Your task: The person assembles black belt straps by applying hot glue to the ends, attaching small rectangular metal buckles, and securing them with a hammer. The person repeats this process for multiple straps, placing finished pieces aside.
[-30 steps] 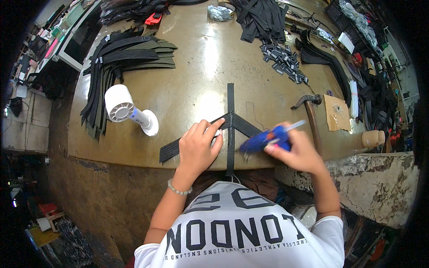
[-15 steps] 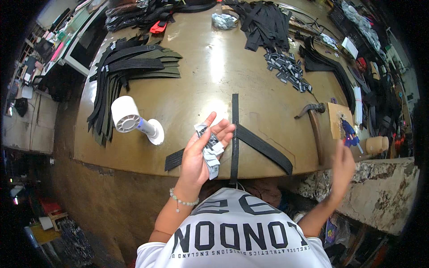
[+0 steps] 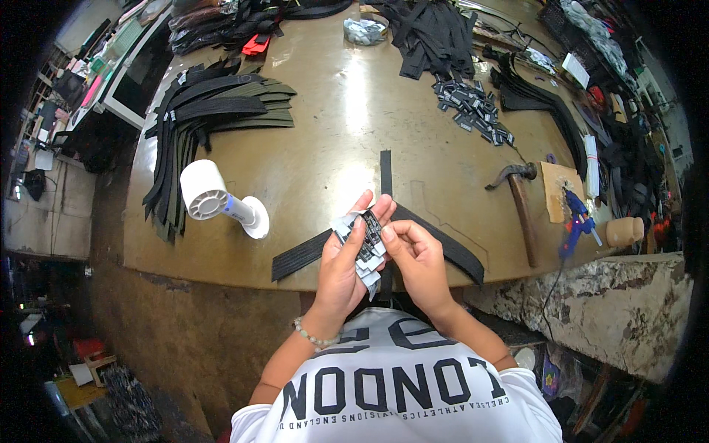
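Printed labels [image 3: 371, 238], folded, black and pale grey, in a loose stack: head view, in the left hand [image 3: 338, 275], above the near part of the worktop [image 3: 310, 166]. Left grip closed round the stack, thumb on top, palm up. Right hand [image 3: 421, 258] at the stack's right edge, grip narrow, thumb and forefinger pinched; can't tell if a label is caught between them. Under and beside the hands, black straps: upright strip [image 3: 385, 171], left arm [image 3: 299, 256], right arm [image 3: 447, 245]; their join is hidden by the hands.

Containers: clear round tub [image 3: 365, 31] at the far side, pale crumpled pieces inside, kind unclear.

Edges: near worktop edge curves close to the torso; upright strip runs down to it. Blue glue gun [image 3: 577, 220] by the right edge, at the cardboard piece [image 3: 554, 207], cord going over the edge. Beige cylinder [image 3: 624, 231] just beside.

Room: broad stretch beyond the straps, between white fan [image 3: 203, 184] on the left and hammer [image 3: 523, 214] on the right.
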Tool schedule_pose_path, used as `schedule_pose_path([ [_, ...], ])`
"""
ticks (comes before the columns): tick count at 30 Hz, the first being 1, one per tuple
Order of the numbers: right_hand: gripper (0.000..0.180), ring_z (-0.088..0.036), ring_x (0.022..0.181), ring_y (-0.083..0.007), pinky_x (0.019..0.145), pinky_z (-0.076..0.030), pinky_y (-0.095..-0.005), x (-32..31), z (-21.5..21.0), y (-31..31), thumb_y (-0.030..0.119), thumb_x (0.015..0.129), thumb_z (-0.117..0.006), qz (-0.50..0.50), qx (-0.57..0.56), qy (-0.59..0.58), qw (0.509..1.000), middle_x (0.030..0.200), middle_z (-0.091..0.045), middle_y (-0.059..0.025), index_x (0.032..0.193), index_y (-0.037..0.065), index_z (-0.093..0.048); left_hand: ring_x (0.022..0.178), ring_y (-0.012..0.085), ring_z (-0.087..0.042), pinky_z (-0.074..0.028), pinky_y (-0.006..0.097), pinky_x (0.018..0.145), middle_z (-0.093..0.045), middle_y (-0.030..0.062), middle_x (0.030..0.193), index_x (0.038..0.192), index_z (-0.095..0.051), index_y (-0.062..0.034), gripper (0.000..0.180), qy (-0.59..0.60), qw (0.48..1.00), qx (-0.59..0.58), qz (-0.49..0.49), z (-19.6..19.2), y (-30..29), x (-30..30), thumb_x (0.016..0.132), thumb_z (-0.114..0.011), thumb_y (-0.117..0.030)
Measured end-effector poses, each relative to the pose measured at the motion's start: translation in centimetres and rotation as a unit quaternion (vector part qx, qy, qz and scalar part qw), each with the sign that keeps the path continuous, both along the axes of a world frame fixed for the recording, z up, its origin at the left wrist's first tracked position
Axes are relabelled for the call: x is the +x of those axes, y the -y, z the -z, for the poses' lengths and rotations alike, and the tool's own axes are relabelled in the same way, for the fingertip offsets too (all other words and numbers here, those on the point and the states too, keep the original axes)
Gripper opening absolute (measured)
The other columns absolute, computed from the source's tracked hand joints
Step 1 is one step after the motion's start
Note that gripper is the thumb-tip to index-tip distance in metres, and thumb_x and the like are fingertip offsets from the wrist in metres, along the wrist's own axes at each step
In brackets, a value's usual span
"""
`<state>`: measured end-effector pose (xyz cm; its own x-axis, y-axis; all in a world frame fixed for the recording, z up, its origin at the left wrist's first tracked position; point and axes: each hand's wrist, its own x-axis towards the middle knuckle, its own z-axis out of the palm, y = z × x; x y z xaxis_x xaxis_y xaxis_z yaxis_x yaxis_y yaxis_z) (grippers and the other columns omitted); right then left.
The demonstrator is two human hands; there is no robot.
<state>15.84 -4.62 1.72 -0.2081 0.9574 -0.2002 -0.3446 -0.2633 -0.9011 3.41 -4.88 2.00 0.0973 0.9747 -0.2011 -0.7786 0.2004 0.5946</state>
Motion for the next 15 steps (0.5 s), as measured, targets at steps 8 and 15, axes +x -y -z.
schedule_pose_path([
  [8,0.015,-0.06,0.089,-0.0128,0.072,-0.05,-0.0242,1.8,0.2,-0.5,-0.005,0.083,-0.069,-0.018,0.264,0.176,0.948,0.108,-0.06,-0.0084,0.098,0.0,-0.068,0.12,0.0277,-0.056,-0.046,0.041,0.103,-0.059,0.0155,0.119,0.145,-0.033,0.0004,0.043,0.068,0.997,0.016,-0.028,0.2,-0.6,0.0,0.104,-0.036,-0.011],
  [15,0.02,-0.063,0.094,-0.0223,0.078,-0.053,-0.0295,2.9,-0.1,0.3,-0.005,0.076,-0.072,-0.069,0.345,0.317,0.881,0.106,-0.056,-0.011,0.094,0.001,-0.066,0.076,0.0126,-0.047,-0.047,0.031,0.077,-0.045,0.0009,0.083,0.136,-0.043,-0.0041,0.033,0.109,0.992,-0.004,-0.071,0.9,-0.5,0.2,0.105,-0.036,-0.014],
])
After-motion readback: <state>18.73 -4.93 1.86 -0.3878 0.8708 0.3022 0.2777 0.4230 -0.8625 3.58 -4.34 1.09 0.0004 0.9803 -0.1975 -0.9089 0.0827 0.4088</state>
